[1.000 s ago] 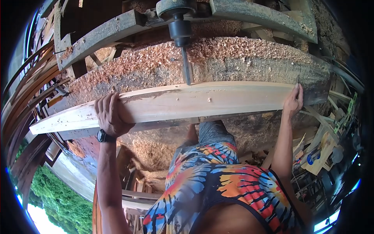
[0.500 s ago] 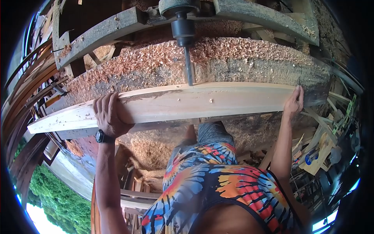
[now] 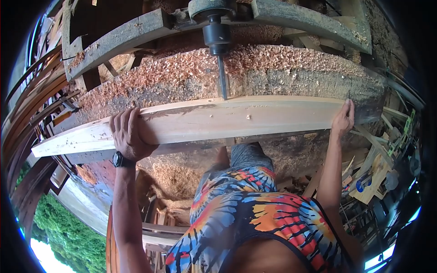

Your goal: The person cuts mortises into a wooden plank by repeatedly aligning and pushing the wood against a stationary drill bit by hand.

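A long pale wooden board (image 3: 195, 125) lies across the worktable, with its edge against the tip of a drill bit (image 3: 222, 79). The bit sits in a dark chuck (image 3: 216, 36) at the top middle. My left hand (image 3: 129, 134), with a watch at the wrist, is wrapped over the left part of the board, fingers on its upper face. At the far right end, my right hand (image 3: 343, 119) grips the board, fingertips at its far edge; its thumb is hard to see. A small wood chip (image 3: 248, 117) rests on the board.
Reddish wood shavings (image 3: 159, 75) cover the worktable (image 3: 314, 84) behind the board. A grey wooden beam (image 3: 123, 41) runs along the back on both sides of the chuck. Stacked timber strips (image 3: 32, 104) stand at left, and offcuts (image 3: 373, 182) lie at right.
The chuck and bit have shifted very slightly to the right. The board and my left hand have moved a tiny amount the same way; both hands keep their hold.
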{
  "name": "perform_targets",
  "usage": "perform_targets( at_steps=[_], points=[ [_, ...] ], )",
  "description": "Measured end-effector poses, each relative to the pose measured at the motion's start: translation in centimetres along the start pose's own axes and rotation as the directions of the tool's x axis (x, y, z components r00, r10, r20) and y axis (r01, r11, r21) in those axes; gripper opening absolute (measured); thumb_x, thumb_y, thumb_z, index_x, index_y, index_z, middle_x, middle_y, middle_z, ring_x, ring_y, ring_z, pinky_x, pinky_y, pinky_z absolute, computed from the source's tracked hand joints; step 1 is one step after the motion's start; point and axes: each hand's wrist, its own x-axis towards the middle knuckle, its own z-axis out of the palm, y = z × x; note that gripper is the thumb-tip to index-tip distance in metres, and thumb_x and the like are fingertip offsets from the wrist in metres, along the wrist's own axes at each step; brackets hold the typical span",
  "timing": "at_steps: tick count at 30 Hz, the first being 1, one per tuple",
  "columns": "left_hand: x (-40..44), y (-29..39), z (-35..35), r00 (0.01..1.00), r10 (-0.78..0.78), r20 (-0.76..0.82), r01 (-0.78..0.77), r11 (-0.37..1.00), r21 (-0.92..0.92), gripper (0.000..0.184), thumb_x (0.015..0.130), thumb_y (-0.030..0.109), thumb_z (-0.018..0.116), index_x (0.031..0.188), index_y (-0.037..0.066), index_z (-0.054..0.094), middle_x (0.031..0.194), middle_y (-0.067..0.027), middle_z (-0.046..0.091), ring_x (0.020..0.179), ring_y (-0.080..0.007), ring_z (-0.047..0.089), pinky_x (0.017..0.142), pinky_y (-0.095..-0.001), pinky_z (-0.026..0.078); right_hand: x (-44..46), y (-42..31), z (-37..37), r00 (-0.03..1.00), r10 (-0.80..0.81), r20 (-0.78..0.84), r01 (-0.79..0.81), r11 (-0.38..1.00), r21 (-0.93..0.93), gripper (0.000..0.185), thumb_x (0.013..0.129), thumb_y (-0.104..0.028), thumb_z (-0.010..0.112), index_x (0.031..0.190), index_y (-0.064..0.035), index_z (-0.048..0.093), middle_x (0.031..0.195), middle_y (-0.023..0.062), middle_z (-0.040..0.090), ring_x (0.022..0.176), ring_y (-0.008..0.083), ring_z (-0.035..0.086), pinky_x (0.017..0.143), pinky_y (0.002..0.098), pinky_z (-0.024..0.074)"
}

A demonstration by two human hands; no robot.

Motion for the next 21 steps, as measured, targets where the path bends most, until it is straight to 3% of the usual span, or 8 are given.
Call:
perform_targets(
  at_steps=[4,9,12,21],
  points=[
    [0.0,-0.1,0.0,1.0,0.002,0.007,-0.002,1.0,0.009,0.112,0.048,0.03,0.099,0.149,0.006,0.056,0.139,-0.0182,0.065,0.128,-0.0407,0.062,0.115,-0.0605,0.04,0.2,-0.2,0.2,1.0,-0.013,-0.019,0.013,1.0,-0.002,0.051,0.111,-0.048,0.065,0.139,-0.0059,0.074,0.123,0.0165,0.081,0.111,0.0273,0.074,0.099,0.0396,0.0549],
    [0.4,-0.5,0.3,1.0,0.007,-0.007,-0.007,1.0,0.004,0.119,0.044,0.027,0.102,0.151,0.005,0.054,0.141,-0.0188,0.063,0.13,-0.042,0.059,0.116,-0.0592,0.039,0.9,-0.9,0.6,1.0,-0.011,-0.004,0.011,1.0,-0.003,0.052,0.111,-0.049,0.066,0.139,-0.0063,0.074,0.123,0.0166,0.081,0.111,0.0282,0.074,0.099,0.0398,0.0549],
    [0.6,-0.6,0.1,1.0,0.016,-0.026,-0.016,1.0,0.007,0.112,0.052,0.033,0.1,0.151,0.005,0.055,0.141,-0.0171,0.064,0.131,-0.0389,0.061,0.117,-0.0588,0.038,1.7,-0.4,1.1,1.0,-0.025,-0.005,0.025,1.0,-0.004,0.054,0.11,-0.051,0.066,0.14,-0.0069,0.074,0.124,0.0174,0.081,0.111,0.0297,0.075,0.098,0.0406,0.0555],
    [1.6,-1.2,0.2,0.999,0.008,-0.033,-0.007,1.0,0.018,0.114,0.052,0.033,0.103,0.151,0.006,0.053,0.14,-0.0171,0.063,0.132,-0.0392,0.059,0.116,-0.059,0.038,3.6,0.4,2.7,0.998,-0.066,-0.014,0.066,0.998,0.009,0.058,0.107,-0.057,0.067,0.141,-0.0111,0.075,0.118,0.0155,0.082,0.109,0.0302,0.077,0.096,0.0416,0.0571]
  ],
)
